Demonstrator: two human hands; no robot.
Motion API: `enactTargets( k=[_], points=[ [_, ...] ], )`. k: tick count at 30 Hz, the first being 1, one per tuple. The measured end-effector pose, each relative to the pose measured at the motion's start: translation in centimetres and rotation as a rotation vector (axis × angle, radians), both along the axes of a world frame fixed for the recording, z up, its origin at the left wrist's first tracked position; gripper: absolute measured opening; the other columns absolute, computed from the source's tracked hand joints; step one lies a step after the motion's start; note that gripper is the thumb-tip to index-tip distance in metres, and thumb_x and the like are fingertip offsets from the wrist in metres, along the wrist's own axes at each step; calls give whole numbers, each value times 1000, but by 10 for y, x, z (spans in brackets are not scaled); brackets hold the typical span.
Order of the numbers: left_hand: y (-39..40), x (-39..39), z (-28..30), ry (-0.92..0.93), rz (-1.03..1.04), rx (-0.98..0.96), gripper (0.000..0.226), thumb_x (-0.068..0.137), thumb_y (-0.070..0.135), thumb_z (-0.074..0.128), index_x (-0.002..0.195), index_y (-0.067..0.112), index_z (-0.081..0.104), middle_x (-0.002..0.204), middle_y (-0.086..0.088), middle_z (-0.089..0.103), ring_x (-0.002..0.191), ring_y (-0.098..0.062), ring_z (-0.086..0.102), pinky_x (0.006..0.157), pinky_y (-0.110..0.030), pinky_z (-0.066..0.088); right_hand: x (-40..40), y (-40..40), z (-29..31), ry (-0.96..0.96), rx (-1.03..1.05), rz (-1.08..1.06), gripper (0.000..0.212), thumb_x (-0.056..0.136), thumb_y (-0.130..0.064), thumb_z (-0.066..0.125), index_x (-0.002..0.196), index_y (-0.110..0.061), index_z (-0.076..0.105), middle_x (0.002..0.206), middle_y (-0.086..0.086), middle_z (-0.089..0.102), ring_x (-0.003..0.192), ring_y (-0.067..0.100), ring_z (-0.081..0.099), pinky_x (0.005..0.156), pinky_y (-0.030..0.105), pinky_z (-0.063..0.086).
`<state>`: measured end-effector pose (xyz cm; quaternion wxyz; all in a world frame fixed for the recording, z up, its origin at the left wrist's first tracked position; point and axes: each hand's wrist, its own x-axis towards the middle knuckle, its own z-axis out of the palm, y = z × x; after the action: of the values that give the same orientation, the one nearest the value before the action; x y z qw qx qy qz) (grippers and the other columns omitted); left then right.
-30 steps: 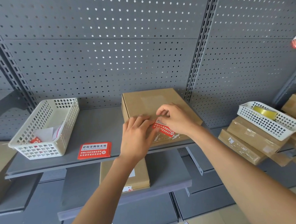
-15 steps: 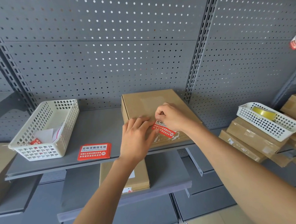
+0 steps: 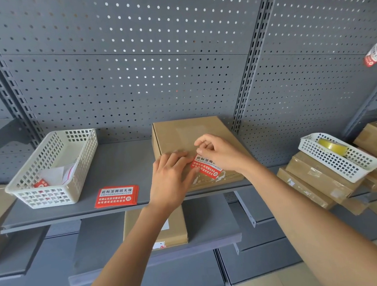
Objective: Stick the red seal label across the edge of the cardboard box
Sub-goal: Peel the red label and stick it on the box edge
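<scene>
The red seal label [image 3: 206, 167] lies tilted on the near part of the flat cardboard box [image 3: 182, 134], close to the box's front edge, with white printed characters facing up. The box sits on the grey metal shelf [image 3: 120, 163] against the perforated back panel [image 3: 129, 67]. The left hand [image 3: 172, 181] lies flat and open on the box top, fingers spread and pressing down just beside the label's left end. The right hand [image 3: 220, 152] rests on the label's upper right part, fingers curled; it may be pinching a corner of the label or a backing strip, but the fingertips hide this. To the left on the same shelf lies a small stack of red labels [image 3: 116, 196], and further left a white plastic basket [image 3: 54, 169] with paper scraps inside. On the right, another white basket [image 3: 338, 158] holding a roll of tape [image 3: 331, 146] rests on stacked cardboard boxes [image 3: 315, 183]. One more box [image 3: 154, 229] lies on the lower shelf.
</scene>
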<state>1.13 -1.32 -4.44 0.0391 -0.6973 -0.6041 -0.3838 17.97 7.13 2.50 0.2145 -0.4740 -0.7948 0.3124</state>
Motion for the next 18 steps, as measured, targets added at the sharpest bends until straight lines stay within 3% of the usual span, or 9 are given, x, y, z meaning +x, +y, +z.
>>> enactTargets(
  k=[4,7,13,18],
  points=[
    [0,0,0,1,-6,-11,43,95,54,53,122,24,68,127,7,65,117,-21,55,102,-36,34,2,-1,-3,2,51,8,16,91,-22,69,106,-21,75,109,-2,59,98,7,58,82,22,49],
    [-1,0,1,3,-1,-27,47,95,57,49,122,24,69,127,7,65,119,-20,54,104,-35,33,3,-1,-3,12,50,-8,7,91,-20,71,95,-19,75,105,0,61,95,11,61,77,24,49],
    [2,5,12,-44,51,-62,39,88,54,58,109,25,72,117,8,67,112,-22,55,99,-36,32,1,-1,-1,38,-4,-22,7,94,-23,67,95,-17,72,97,-6,65,88,12,64,74,29,54],
    [8,17,27,-18,150,-162,37,84,59,62,99,26,70,106,5,61,105,-24,50,95,-40,32,-2,2,-6,61,-6,-38,6,93,-19,66,90,-19,71,90,-8,65,82,8,61,73,27,48]
  ],
)
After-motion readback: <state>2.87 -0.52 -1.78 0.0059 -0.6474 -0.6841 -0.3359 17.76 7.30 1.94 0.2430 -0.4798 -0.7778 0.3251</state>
